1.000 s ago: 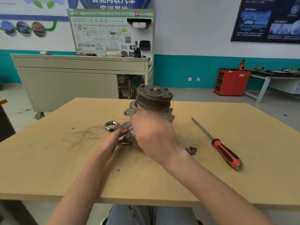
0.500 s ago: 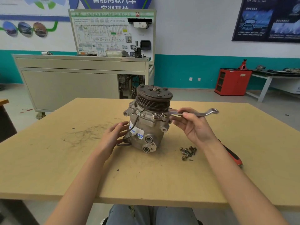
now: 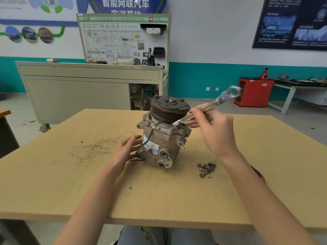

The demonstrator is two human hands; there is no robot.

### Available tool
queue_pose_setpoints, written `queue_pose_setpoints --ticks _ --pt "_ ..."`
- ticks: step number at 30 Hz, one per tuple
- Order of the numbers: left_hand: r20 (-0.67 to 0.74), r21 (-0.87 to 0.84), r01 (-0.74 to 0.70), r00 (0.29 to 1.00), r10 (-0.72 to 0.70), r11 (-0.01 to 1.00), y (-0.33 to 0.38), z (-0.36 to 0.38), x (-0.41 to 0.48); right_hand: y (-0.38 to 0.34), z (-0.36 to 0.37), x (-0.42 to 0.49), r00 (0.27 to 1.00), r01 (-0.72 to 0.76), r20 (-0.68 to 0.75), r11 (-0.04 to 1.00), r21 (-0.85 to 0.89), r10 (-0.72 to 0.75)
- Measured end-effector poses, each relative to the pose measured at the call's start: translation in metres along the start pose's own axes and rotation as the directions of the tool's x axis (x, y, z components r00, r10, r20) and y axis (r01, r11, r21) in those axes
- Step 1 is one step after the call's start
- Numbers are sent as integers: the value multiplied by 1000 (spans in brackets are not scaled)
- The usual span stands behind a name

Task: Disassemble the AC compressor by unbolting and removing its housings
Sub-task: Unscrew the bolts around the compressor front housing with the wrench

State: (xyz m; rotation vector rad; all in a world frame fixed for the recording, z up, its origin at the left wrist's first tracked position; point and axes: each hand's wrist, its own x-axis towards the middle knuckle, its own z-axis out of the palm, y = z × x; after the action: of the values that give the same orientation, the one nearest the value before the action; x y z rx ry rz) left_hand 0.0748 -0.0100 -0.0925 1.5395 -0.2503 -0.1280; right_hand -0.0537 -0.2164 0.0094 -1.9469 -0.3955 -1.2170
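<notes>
The compressor [image 3: 162, 137] stands upright near the middle of the table [image 3: 53, 174], with its black pulley [image 3: 169, 107] on top and two round ports facing the person. The left hand [image 3: 123, 152] is at about 8 o'clock from it, with the fingers straight and a little spread. The fingertips reach the side of the body, but I cannot tell if they press on it. The right hand [image 3: 215, 131], at about 2 o'clock, has its fingers curled round the shank of a wrench [image 3: 212, 103]. The near end of the wrench lies at the upper flange beside a bolt head, and the blurred ring end points up toward 2 o'clock. I cannot tell if the near end sits on the bolt. Several loose bolts [image 3: 206, 168] lie together at 4 o'clock from the compressor. A red screwdriver [image 3: 259, 174] shows only partly behind the right forearm. I judge the compressor to be heavy and stiff, a cast metal piece that will not bend. It stands on a narrow base, so it may turn or tip when the wrench pulls. The best hold seems to be low on the body or on a mounting ear. The pulley may rotate, and the thin black wire [image 3: 148, 138] could be damaged.
</notes>
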Motion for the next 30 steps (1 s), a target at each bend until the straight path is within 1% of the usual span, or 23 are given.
queue_pose_setpoints --ticks 1,3,6,8,10,11,12,13,14,15,16,17,18,19,20,21,22,23,25,26,27,28,30 --pt "-3 3 -1 1000 1 1000 1 0 -1 -10 5 0 988 154 15 978 -138 -153" --pt "1 8 -5 1000 5 1000 1 0 -1 -25 16 -2 921 385 100 847 -367 -376" --pt "3 20 -6 1000 6 1000 -1 0 2 -39 27 -9 847 516 227 637 -573 -481" --pt "-5 25 -5 1000 5 1000 0 0 2 -41 36 -18 810 560 288 532 -635 -510" --pt "-6 45 -11 1000 11 999 -2 -1 2 -42 44 -23 773 594 310 462 -658 -553" --pt "-6 51 -32 999 32 998 -2 -1 1 -40 46 -25 755 610 312 442 -657 -577" --pt "-10 39 -48 999 48 998 -4 -1 1 -35 44 -27 742 627 308 452 -635 -596" --pt "-14 20 -47 999 47 999 -3 -1 0 -26 40 -29 739 641 292 502 -580 -607" --pt "-10 7 -32 999 32 999 -3 -2 1 -16 33 -32 764 628 249 598 -498 -595" --pt "-3 9 -16 1000 16 1000 -3 -2 1 -4 23 -36 827 558 175 741 -373 -534" --pt "2 22 -6 1000 6 1000 -3 -2 2 5 14 -38 919 395 97 902 -173 -383" --pt "4 30 -3 1000 3 1000 -2 -2 2 12 7 -40 987 146 49 985 95 -151" --pt "2 32 -2 1000 2 999 -3 -2 3 20 4 -39 994 -108 67 927 359 90" --pt "-2 29 2 1000 -2 1000 -3 -2 3 27 2 -36 953 -300 131 785 542 274" --pt "-5 29 4 1000 -4 1000 -4 -2 5 34 0 -30 898 -425 207 641 639 388" --pt "-4 28 5 1000 -5 1000 -5 -2 5 40 -1 -24 849 -504 280 529 683 447" --pt "-1 30 6 1000 -6 1000 -5 -2 5 47 -2 -17 810 -560 343 451 695 476" --pt "-1 27 8 1000 -8 1000 -5 -2 5 51 -4 -12 778 -602 394 403 689 489" --pt "4 31 11 1000 -11 999 -5 -3 6 55 -6 -4 744 -649 446 379 660 497" --pt "9 38 10 1000 -11 999 -5 -3 7 55 -7 -1 749 -645 440 397 653 495" --pt "11 41 9 1000 -9 999 -5 -3 6 53 -8 0 771 -621 408 435 652 489" --pt "12 43 8 1000 -9 999 -5 -3 6 49 -9 1 804 -578 344 503 642 485" --pt "12 38 8 1000 -8 999 -4 -3 5 36 -13 3 876 -467 160 715 521 455"
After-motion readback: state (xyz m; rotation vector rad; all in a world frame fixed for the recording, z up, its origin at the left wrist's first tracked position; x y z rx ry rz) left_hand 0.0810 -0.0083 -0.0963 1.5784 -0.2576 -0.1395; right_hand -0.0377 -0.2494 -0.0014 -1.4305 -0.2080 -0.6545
